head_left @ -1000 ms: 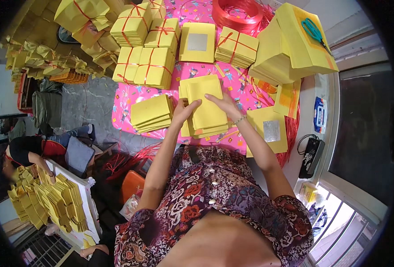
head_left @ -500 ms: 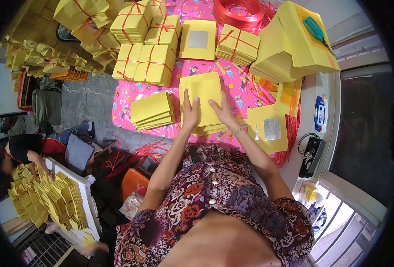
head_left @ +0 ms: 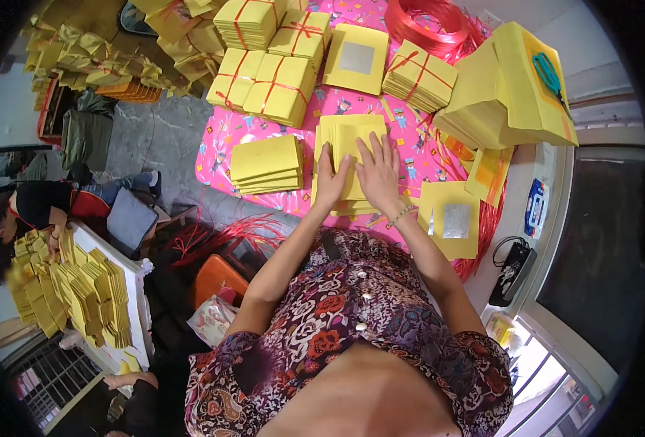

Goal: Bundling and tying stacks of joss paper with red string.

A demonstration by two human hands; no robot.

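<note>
A stack of folded yellow paper (head_left: 351, 128) lies in front of me on the pink patterned tablecloth (head_left: 219, 149). My right hand (head_left: 378, 175) rests flat on its top sheet with the fingers stretched out and slightly apart. Along the left side of the stack lies my left hand (head_left: 330, 178), fingers extended and thumb on the top paper. Neither hand is wrapped round anything. Just left of the stack sits a smaller, slightly fanned pile of folded yellow paper (head_left: 266, 162). To the right is a flat yellow sheet with a silver square (head_left: 450, 218).
Bundles tied with red ribbon (head_left: 279, 80) stand at the back left, another bundle (head_left: 419, 76) at the back right. Teal scissors (head_left: 548, 73) lie on a tall yellow paper stack (head_left: 493, 95). Behind is a red ribbon coil (head_left: 428, 25). Other people handle paper at a white table (head_left: 139, 306).
My right hand has gone from the stack's right edge to lying flat on top. My left hand stays along the left side. The whole view has shifted a little.
</note>
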